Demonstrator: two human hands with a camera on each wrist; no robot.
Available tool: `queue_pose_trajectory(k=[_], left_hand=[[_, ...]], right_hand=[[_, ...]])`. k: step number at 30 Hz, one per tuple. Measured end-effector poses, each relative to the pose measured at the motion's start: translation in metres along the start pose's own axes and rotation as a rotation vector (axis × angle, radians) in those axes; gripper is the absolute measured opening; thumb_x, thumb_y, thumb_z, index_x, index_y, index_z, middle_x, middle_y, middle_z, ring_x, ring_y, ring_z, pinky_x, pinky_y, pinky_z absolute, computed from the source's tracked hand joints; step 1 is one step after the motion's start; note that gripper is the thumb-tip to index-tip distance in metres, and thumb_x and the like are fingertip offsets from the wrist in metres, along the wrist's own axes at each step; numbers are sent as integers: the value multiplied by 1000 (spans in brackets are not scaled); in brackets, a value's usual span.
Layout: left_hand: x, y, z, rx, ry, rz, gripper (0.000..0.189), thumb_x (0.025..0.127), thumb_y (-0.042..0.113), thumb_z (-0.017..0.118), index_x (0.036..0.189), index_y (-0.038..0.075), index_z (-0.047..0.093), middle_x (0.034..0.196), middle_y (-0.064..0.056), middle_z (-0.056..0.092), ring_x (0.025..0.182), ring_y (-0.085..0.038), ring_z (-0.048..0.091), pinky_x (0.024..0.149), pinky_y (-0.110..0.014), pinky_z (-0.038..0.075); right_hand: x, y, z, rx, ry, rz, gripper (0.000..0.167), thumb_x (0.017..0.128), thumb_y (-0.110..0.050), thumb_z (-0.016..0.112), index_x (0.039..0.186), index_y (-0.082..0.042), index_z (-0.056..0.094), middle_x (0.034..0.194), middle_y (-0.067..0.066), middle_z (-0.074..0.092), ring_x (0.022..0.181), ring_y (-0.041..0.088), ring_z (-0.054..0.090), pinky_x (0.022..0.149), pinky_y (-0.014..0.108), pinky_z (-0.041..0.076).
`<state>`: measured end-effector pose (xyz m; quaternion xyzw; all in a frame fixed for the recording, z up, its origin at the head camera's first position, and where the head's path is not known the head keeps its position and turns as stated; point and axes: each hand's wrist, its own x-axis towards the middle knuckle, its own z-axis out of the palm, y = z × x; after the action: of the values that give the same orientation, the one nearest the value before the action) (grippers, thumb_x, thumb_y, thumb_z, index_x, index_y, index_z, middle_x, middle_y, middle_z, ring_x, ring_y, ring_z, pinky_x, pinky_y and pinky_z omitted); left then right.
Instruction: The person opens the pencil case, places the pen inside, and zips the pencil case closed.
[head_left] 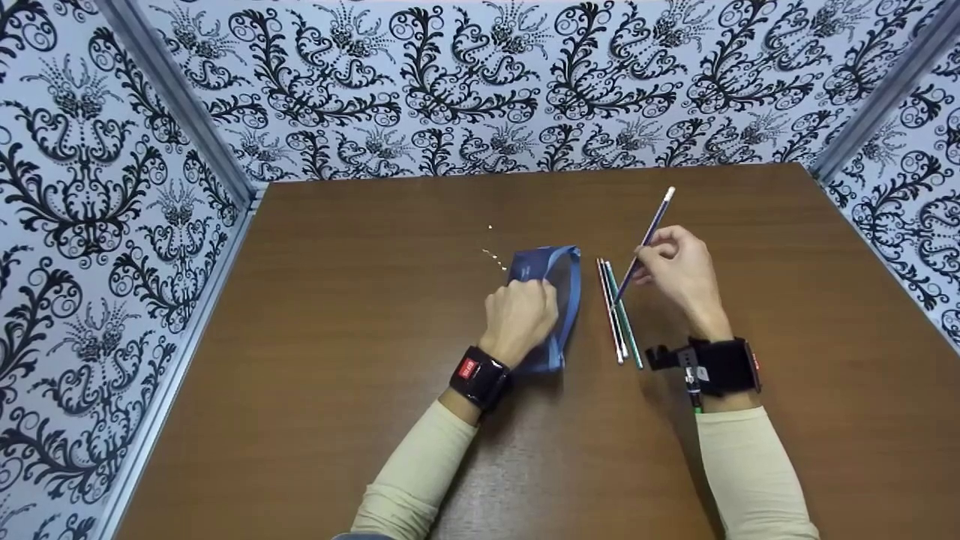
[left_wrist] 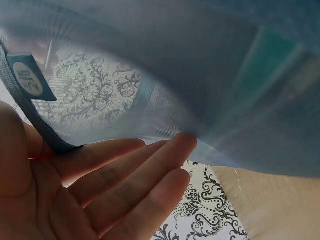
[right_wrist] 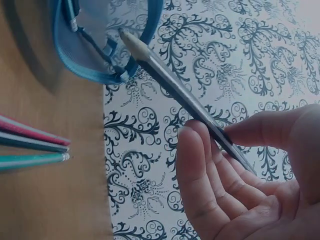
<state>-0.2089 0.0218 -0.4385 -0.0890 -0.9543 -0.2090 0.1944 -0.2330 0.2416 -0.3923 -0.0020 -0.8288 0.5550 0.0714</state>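
My left hand (head_left: 521, 319) grips a blue mesh zip pouch (head_left: 531, 264) near its side, its mouth toward the right. In the left wrist view, the fingers (left_wrist: 145, 187) lie against the mesh, and a green shape (left_wrist: 265, 65) shows through it. A pencil end (right_wrist: 73, 22) appears inside the pouch's mouth in the right wrist view. Between thumb and fingertips, my right hand (head_left: 682, 274) pinches a dark pencil (head_left: 655, 225), tilted, sharpened tip (right_wrist: 134, 46) pointing down. Below that tip lie a red pencil (head_left: 609, 315), a dark one and a green pencil (head_left: 630, 330), side by side.
The brown tabletop (head_left: 337, 300) is bounded by black-and-white patterned walls (head_left: 480, 90) at the back and sides. Small pale specks (head_left: 493, 257) lie on the table just beyond the pouch. A strap with a cable sits on my right wrist.
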Motion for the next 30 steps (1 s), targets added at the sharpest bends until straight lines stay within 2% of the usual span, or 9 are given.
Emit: queue_pose_trajectory(k=[6,12,30], left_hand=[[-2,0,-1,8,40,13,46,97,25,50,54,11,56,62,-11,68,56,-31,67,46,-46,49],[-1,1,-2,3,13,4,46,98,26,48,56,10,59,66,-13,70,58,-32,68,48,-47,50],[0,-1,0,7,-22,0,48,99,28,45,56,10,58,69,-13,71,60,-32,69,50,-47,51]], right_hand=[[-1,-4,0,109,20,20,27,93,-3,59,115,5,45,75,-3,68,59,10,67,65,31,59],[-1,-5,0,143,18,18,31,94,-2,58,119,6,42,78,0,71,62,13,70,68,33,59],[-2,-6,8,198,15,3,21,93,1,55,110,2,43,78,1,73,64,17,72,68,33,59]])
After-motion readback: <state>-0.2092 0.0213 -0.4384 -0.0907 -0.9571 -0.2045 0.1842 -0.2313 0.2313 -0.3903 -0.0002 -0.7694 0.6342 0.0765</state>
